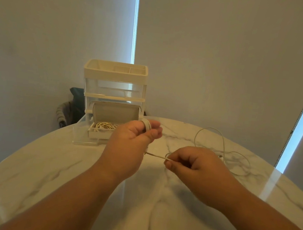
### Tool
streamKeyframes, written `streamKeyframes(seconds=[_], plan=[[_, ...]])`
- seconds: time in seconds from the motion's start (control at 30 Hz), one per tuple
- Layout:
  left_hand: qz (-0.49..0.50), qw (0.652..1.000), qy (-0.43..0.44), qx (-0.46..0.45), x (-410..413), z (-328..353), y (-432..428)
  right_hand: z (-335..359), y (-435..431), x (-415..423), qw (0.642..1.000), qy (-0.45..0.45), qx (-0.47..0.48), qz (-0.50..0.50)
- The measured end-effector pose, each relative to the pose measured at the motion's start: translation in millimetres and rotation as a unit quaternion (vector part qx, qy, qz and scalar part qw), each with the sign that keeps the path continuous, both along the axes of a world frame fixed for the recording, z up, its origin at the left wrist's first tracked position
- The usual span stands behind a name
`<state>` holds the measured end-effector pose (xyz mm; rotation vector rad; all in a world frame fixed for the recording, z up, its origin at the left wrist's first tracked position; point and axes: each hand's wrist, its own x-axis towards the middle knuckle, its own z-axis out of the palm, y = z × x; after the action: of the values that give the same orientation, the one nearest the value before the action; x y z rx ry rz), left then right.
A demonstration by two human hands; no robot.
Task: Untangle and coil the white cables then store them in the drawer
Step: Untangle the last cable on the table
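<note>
My left hand (132,140) is raised over the table with a white cable coil (146,125) wound around its fingers. From that coil the cable's free end (157,156) runs to my right hand (192,163), which pinches it between thumb and forefinger. A second white cable (222,144) lies in loose loops on the marble table (52,161) to the right of my right hand. Behind my left hand the bottom drawer (84,135) of a clear organizer (115,86) stands pulled out. Inside it a small open box holds a coiled white cable (103,125).
The organizer has a cream top tray and stacked clear drawers, standing at the table's far edge. A dark chair with a grey garment (69,108) stands behind the table on the left. Pale blinds cover the windows behind.
</note>
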<state>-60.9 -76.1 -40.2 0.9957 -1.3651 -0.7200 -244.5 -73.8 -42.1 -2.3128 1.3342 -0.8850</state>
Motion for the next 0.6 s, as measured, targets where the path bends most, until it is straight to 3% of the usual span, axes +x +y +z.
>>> streamKeyframes(seconds=[0.23, 0.5, 0.6], plan=[[0.001, 1.0, 0.025, 0.004, 0.2, -0.1, -3.7, 0.8, 3.5, 1.1, 0.999, -0.028, -0.034, 0.007], [0.049, 0.999, 0.017, -0.01, 6.8, -4.5, -7.9, -1.0, 2.9, -0.4, 0.994, 0.074, 0.073, 0.029], [0.047, 0.999, 0.015, -0.015, 6.9, -4.5, -8.6, -1.6, 0.2, -1.4, 0.997, 0.052, 0.051, 0.027]])
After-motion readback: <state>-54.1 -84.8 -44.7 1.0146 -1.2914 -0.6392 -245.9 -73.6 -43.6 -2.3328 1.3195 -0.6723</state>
